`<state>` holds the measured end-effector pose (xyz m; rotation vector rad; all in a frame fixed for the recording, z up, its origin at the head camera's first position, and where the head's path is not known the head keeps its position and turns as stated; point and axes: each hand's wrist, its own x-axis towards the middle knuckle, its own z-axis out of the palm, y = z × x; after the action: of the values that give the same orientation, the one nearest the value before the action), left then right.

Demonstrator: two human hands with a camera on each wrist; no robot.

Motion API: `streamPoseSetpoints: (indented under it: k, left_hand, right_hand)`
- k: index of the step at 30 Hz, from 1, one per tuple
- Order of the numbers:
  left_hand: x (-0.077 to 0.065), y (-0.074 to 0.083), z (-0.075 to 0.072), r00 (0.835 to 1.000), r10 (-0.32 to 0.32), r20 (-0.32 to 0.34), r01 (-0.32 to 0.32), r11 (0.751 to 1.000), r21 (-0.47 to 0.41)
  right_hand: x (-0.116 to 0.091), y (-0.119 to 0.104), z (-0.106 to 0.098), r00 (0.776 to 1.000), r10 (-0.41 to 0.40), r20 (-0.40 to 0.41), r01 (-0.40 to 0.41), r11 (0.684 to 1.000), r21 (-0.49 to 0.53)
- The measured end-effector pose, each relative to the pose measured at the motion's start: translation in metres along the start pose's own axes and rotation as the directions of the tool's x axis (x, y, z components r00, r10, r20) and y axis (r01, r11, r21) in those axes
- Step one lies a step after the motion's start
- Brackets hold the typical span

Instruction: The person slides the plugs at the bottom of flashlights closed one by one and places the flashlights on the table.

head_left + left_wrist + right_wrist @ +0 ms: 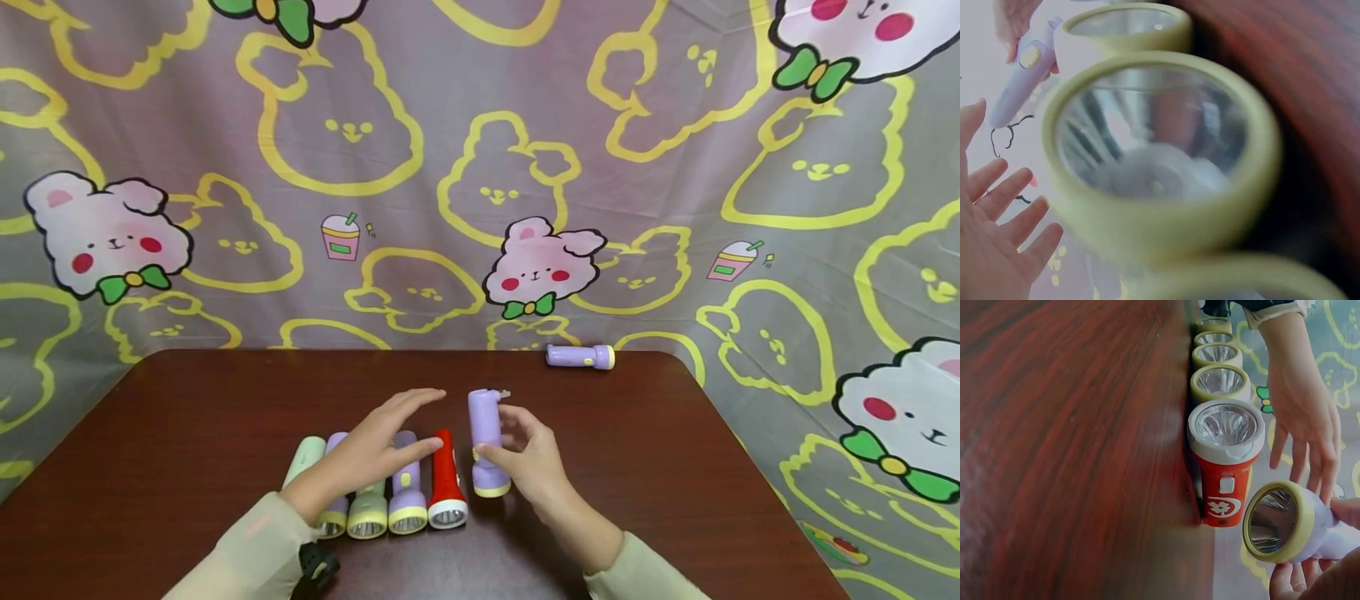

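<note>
My right hand (534, 462) grips a lilac flashlight (486, 425) with a pale yellow rim. Its lens end points toward me and a small tab sticks out at its tail. Just left of it, a red flashlight (444, 467) with a white head lies at the right end of a row. Over that row hovers my left hand (367, 450), fingers straight, partly hiding the lilac flashlight (407, 487) and green flashlight (367, 510) beneath. The left wrist view shows this hand (1004, 231) spread and holding nothing. In the right wrist view the held flashlight's lens (1274, 520) faces the camera.
Another lilac flashlight (579, 357) lies sideways by the far edge of the brown table (637, 492). At the row's left end is a pale green flashlight (306, 457). A patterned curtain (420, 208) hangs behind the table, and a black wrist device (318, 565) shows at the left sleeve.
</note>
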<state>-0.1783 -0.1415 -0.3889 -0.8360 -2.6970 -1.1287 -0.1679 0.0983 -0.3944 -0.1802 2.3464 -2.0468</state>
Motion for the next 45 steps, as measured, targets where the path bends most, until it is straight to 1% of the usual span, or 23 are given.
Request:
streamPoseSetpoints:
  k: [6,11,14,18,21,25,35,45]
  left_hand:
    - [0.015,0.006,0.004,1.0,-0.002,-0.023,-0.001,0.993,-0.116]
    - [0.025,0.008,0.008,0.998,0.026,-0.064,-0.037,0.983,-0.181]
    - [0.029,0.01,0.01,0.996,0.032,-0.081,-0.049,0.976,-0.212]
    - [0.033,0.012,0.014,0.995,0.024,-0.096,-0.05,0.959,-0.279]
    - [0.035,0.012,0.017,0.994,0.02,-0.103,-0.052,0.948,-0.313]
    - [0.036,0.012,0.021,0.995,0.012,-0.104,-0.044,0.949,-0.313]
    - [0.04,0.013,0.03,0.996,0.022,-0.088,-0.05,0.944,-0.328]
    - [0.043,0.015,0.03,0.996,0.051,-0.074,-0.073,0.937,-0.342]
  right_hand:
    - [-0.001,0.0,0.003,1.0,-0.009,-0.002,0.009,1.0,0.02]
    - [-0.002,0.0,0.006,1.0,-0.015,-0.001,0.015,1.0,0.024]
    - [-0.003,0.0,0.008,1.0,-0.018,0.004,0.018,1.0,0.022]
    - [-0.003,0.0,0.01,1.0,-0.027,0.01,0.027,0.999,0.04]
    - [-0.003,0.001,0.012,0.999,-0.033,0.016,0.032,0.998,0.05]
    - [-0.004,0.002,0.013,0.999,-0.034,0.022,0.033,0.998,0.051]
    - [-0.004,0.003,0.013,0.999,-0.044,0.016,0.043,0.998,0.048]
    - [-0.002,-0.001,0.01,0.999,-0.054,0.0,0.054,0.998,0.033]
